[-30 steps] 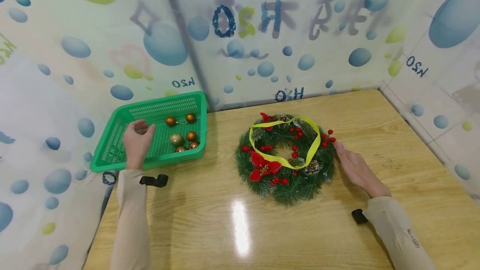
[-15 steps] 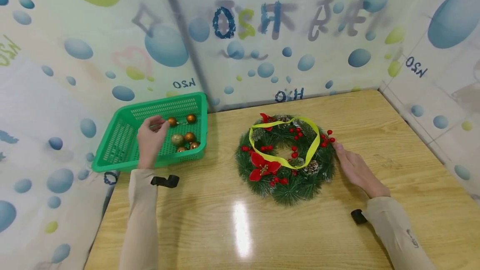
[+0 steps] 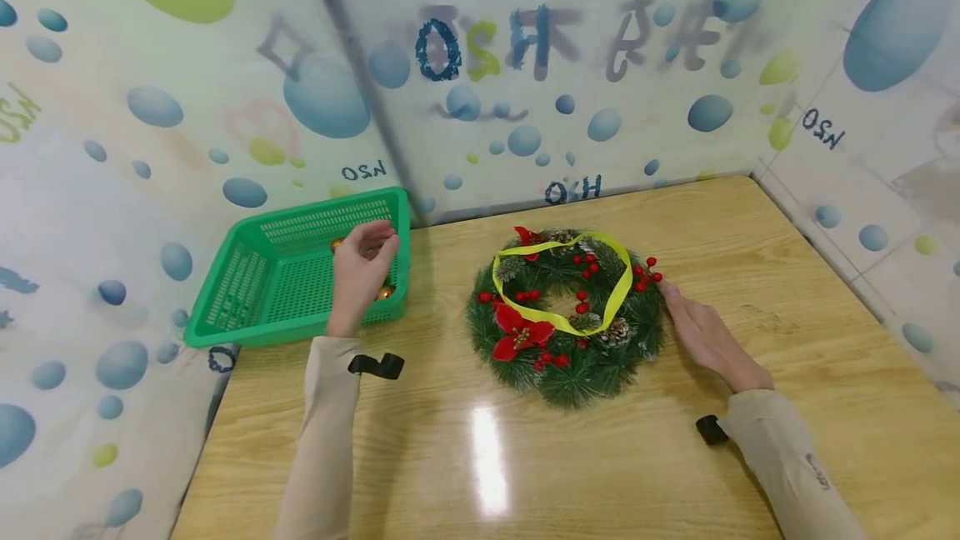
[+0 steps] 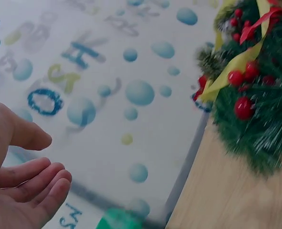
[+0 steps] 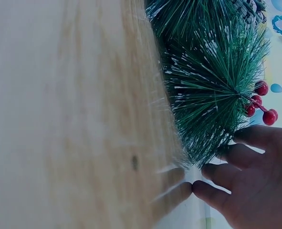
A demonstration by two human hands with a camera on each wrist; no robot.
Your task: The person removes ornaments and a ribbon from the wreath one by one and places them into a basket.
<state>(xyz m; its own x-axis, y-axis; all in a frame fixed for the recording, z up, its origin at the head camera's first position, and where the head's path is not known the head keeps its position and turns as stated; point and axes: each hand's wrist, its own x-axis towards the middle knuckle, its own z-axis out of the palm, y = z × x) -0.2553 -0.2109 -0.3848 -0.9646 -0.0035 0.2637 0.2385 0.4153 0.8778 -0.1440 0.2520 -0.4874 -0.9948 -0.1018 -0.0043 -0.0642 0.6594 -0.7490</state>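
A green wreath (image 3: pixel 572 377) with red poinsettias, red berries and pine cones lies on the wooden table, a yellow ribbon (image 3: pixel 619 297) looped on top. My right hand (image 3: pixel 708 338) rests at its right edge, and the right wrist view shows relaxed fingertips (image 5: pixel 217 174) against the pine needles. Over the right part of a green plastic basket (image 3: pixel 255 337) hovers my left hand (image 3: pixel 362 277). In the left wrist view its fingers (image 4: pixel 33 181) are loosely bent, with nothing between them. Most of the basket's bauble ornaments are hidden behind that hand; one copper bauble (image 3: pixel 386 292) shows beside it.
The basket stands on the left of the table (image 3: pixel 420 440), close to the back wall (image 3: pixel 480 140), which is printed with blue bubbles. Another wall (image 3: pixel 873 215) runs along the table's right side. Wood surface lies between basket and wreath.
My left hand has moved rightward across the basket, from its left part to over the baubles, which it now mostly covers. The right hand has stayed at the wreath's edge.
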